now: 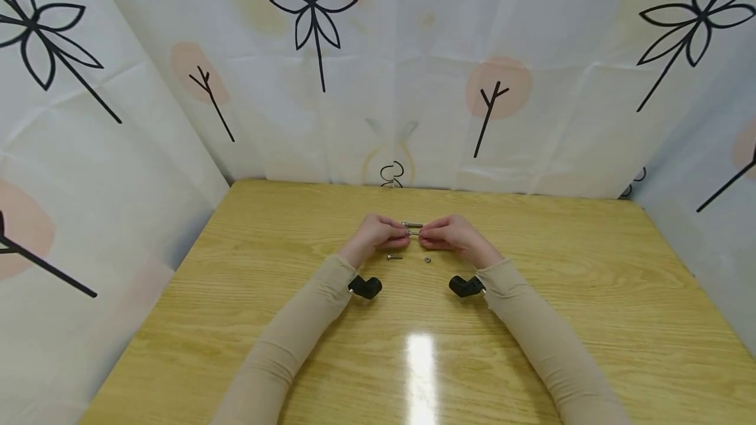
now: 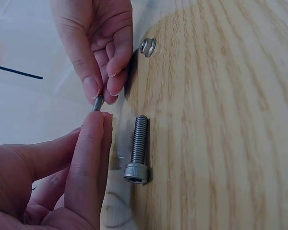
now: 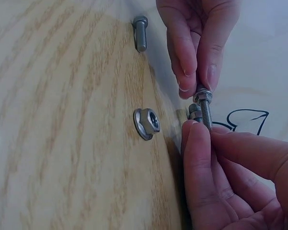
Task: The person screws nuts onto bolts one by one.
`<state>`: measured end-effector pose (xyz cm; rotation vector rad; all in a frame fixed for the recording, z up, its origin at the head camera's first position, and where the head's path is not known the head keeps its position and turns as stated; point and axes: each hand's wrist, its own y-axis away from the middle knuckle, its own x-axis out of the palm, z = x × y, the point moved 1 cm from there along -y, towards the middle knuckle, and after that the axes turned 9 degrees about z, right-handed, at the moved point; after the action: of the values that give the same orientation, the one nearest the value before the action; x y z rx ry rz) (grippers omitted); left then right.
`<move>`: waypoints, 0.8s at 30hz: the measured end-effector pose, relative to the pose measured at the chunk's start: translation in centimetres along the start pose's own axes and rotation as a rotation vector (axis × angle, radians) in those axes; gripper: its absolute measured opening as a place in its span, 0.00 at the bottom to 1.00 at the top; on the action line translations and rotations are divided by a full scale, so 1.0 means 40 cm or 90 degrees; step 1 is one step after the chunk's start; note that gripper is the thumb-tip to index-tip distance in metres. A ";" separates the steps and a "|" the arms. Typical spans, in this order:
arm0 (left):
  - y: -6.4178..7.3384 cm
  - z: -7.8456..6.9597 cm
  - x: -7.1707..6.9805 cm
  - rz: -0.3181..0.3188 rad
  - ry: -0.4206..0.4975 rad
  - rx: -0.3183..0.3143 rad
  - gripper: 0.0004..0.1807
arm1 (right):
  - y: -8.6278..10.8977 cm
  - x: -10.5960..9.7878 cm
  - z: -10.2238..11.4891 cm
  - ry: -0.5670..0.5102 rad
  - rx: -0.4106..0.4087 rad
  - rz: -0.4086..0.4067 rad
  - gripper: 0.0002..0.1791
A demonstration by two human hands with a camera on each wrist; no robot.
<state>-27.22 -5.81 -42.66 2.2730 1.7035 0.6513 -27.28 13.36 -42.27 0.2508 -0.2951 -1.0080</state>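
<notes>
My left hand (image 1: 380, 233) and right hand (image 1: 451, 236) meet over one small metal bolt (image 3: 206, 112). Fingertips of the right hand pinch the bolt at one end, with bare thread showing between the hands. Thumb and fingers of the left hand pinch at a flange nut (image 3: 203, 95) on the bolt's other end. The bolt's head is hidden by the fingers. Nearer the person, a loose socket-head bolt (image 2: 138, 148) lies on the table, with a loose flange nut (image 3: 146, 123) to its right. Just beyond the hands lies another bolt (image 1: 411, 224) carrying a nut.
The wood-grain table (image 1: 236, 320) reaches a patterned cloth (image 1: 384, 117) hung at the back and sides. Black wrist-worn devices, one on the left (image 1: 365, 287) and one on the right (image 1: 465, 286), stick inward over the table. A light reflection shows at the front.
</notes>
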 end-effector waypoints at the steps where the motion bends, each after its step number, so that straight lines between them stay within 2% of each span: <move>1: -0.001 0.000 0.001 0.000 0.000 -0.002 0.11 | -0.001 -0.001 0.000 -0.002 0.004 -0.002 0.18; 8: -0.010 0.001 0.001 -0.005 0.003 -0.004 0.10 | -0.006 -0.002 0.006 -0.005 0.028 -0.019 0.18; 16: -0.018 0.005 -0.006 -0.017 0.010 -0.007 0.12 | -0.013 0.002 0.008 0.017 0.031 -0.028 0.17; 24: -0.010 0.014 -0.011 -0.005 0.012 0.005 0.11 | -0.005 0.008 0.005 0.025 0.032 -0.035 0.17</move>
<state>-27.38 -6.07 -43.41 2.2713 1.7246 0.6675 -27.37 12.96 -42.12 0.3242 -0.2795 -1.0491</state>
